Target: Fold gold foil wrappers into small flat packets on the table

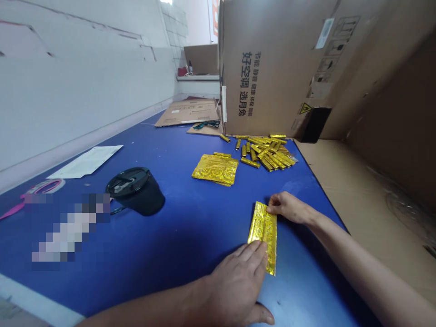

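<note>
While bearing down on a folded strip of gold foil (263, 236) at a blue work table (190, 245), left hand (236, 288) flat and open, palm down, fingers close together, fingertips resting on the strip's lower long edge. Right hand (289, 207) open too, fingers extended, fingertips touching the strip near its upper end. Hands apart, the strip between them, neither hand clamped around it. Strip lying flat on the tabletop at a slant to the table's edge, closer to the hands than anything else in view.

Farther along the table, a small stack of gold foil sheets (215, 169), and just beyond it a loose heap of rolled gold foil tubes (267, 152), a few lying apart from the rest. To the left, a black lidded tumbler (136, 190) standing upright, a sheet of white paper (85, 162) near the wall, and pink-handled scissors (41, 193) at the table's left side, partly hidden by a blurred patch (68, 227). At the far end, a flattened piece of cardboard (187, 112) with a dark strap-like item (206, 124) at its edge. Behind the tubes, a large cardboard carton (269, 68) printed with black Chinese characters, and past the table's right edge, a cardboard sheet (340, 190).
</note>
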A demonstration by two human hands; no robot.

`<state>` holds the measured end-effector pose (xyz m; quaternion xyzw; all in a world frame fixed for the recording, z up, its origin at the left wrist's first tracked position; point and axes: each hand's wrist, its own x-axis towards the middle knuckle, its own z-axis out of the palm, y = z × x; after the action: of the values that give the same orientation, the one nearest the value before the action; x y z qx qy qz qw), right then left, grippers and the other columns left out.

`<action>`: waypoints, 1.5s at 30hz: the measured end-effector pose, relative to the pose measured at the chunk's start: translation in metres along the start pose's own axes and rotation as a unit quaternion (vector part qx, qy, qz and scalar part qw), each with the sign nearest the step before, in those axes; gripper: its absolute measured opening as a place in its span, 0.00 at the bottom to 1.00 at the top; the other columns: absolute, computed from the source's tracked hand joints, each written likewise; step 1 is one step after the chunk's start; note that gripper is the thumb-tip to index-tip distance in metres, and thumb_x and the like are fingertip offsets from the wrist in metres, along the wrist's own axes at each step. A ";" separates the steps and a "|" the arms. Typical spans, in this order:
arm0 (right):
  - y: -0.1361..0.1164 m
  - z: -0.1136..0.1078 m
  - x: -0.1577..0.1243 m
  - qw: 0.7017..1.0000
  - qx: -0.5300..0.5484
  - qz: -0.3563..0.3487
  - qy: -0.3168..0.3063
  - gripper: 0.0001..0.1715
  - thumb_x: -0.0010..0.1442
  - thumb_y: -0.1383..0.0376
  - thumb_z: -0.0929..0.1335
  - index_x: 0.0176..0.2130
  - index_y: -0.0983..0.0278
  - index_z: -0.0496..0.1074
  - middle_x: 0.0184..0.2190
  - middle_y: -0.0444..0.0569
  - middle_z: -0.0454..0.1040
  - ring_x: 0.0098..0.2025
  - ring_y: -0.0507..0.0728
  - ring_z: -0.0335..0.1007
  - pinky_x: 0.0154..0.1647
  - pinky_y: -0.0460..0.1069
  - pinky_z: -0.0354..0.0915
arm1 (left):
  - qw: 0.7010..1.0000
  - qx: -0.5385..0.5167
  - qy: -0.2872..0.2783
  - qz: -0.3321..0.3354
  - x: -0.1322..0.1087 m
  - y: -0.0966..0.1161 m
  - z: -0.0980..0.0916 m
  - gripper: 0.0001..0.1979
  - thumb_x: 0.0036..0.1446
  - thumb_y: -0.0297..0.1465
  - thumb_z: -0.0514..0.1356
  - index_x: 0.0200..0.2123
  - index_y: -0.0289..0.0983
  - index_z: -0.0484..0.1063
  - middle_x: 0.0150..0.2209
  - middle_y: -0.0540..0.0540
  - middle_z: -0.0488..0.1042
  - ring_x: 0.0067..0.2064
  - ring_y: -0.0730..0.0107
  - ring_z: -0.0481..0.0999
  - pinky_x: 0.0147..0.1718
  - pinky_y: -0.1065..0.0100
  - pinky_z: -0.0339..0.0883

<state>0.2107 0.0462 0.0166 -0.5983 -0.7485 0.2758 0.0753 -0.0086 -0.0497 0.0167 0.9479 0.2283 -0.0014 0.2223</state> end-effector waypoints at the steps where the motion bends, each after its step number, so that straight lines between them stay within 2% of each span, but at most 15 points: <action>1: -0.001 0.000 0.000 1.000 -0.013 0.004 0.006 0.10 0.48 0.60 0.64 0.23 0.64 0.68 0.21 0.43 0.70 0.26 0.52 0.64 0.25 0.45 0.56 | 1.000 -0.002 -0.003 -0.001 0.000 0.000 0.000 0.41 0.52 0.50 0.49 0.57 0.23 0.47 0.59 0.31 0.44 0.61 0.57 0.40 0.57 0.62 0.36; 8: 0.000 -0.001 -0.009 0.989 -0.109 0.042 0.088 0.08 0.47 0.60 0.66 0.24 0.61 0.67 0.22 0.45 0.71 0.26 0.55 0.66 0.22 0.46 0.52 | 1.000 0.003 -0.005 -0.007 0.000 0.000 0.002 0.41 0.51 0.51 0.49 0.57 0.23 0.47 0.59 0.31 0.44 0.61 0.55 0.41 0.57 0.61 0.38; 13: -0.029 0.007 -0.026 0.980 -0.125 0.006 0.157 0.12 0.59 0.59 0.57 0.31 0.61 0.64 0.26 0.45 0.72 0.28 0.53 0.67 0.26 0.45 0.55 | 1.000 0.011 -0.003 -0.003 0.001 0.000 0.002 0.41 0.51 0.50 0.50 0.57 0.22 0.48 0.59 0.29 0.45 0.60 0.54 0.42 0.57 0.62 0.37; 17: -0.053 0.028 -0.025 0.980 -0.134 -0.060 0.132 0.13 0.60 0.58 0.56 0.32 0.60 0.64 0.25 0.41 0.73 0.27 0.50 0.69 0.27 0.43 0.56 | 1.000 0.019 -0.001 -0.006 0.001 0.001 0.000 0.42 0.51 0.51 0.50 0.57 0.22 0.48 0.59 0.30 0.46 0.60 0.54 0.42 0.57 0.61 0.37; 23: -0.044 0.048 -0.003 0.967 -0.211 -0.056 0.128 0.11 0.60 0.61 0.57 0.34 0.61 0.64 0.27 0.47 0.75 0.27 0.55 0.70 0.23 0.46 0.52 | 1.000 0.020 0.002 -0.003 0.000 0.003 0.000 0.41 0.53 0.51 0.46 0.57 0.22 0.48 0.58 0.29 0.46 0.60 0.55 0.42 0.57 0.62 0.37; 26: -0.040 0.050 -0.001 0.962 -0.234 -0.051 0.129 0.11 0.61 0.61 0.56 0.35 0.61 0.63 0.29 0.47 0.75 0.28 0.55 0.71 0.23 0.46 0.52 | 0.999 0.028 0.015 -0.012 -0.002 0.008 0.003 0.40 0.53 0.52 0.44 0.57 0.22 0.49 0.58 0.29 0.46 0.60 0.54 0.43 0.57 0.61 0.38; 32: -0.042 0.050 -0.003 0.960 -0.248 -0.052 0.121 0.12 0.61 0.59 0.56 0.40 0.60 0.62 0.33 0.46 0.75 0.31 0.55 0.72 0.24 0.46 0.55 | 0.998 0.057 0.016 0.010 -0.003 0.014 0.000 0.40 0.52 0.53 0.44 0.55 0.24 0.53 0.56 0.32 0.54 0.58 0.54 0.49 0.57 0.62 0.37; 45: -0.049 0.044 -0.009 0.965 -0.236 -0.067 0.093 0.22 0.60 0.52 0.53 0.46 0.61 0.61 0.35 0.50 0.74 0.35 0.57 0.71 0.30 0.48 0.58 | 1.000 0.013 -0.014 0.013 -0.004 0.011 -0.007 0.38 0.53 0.52 0.45 0.57 0.28 0.50 0.58 0.37 0.52 0.58 0.56 0.49 0.56 0.61 0.41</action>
<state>0.1521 0.0174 0.0065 -0.5701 -0.8208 0.0288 0.0194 -0.0079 -0.0570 0.0277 0.9533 0.2128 -0.0149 0.2136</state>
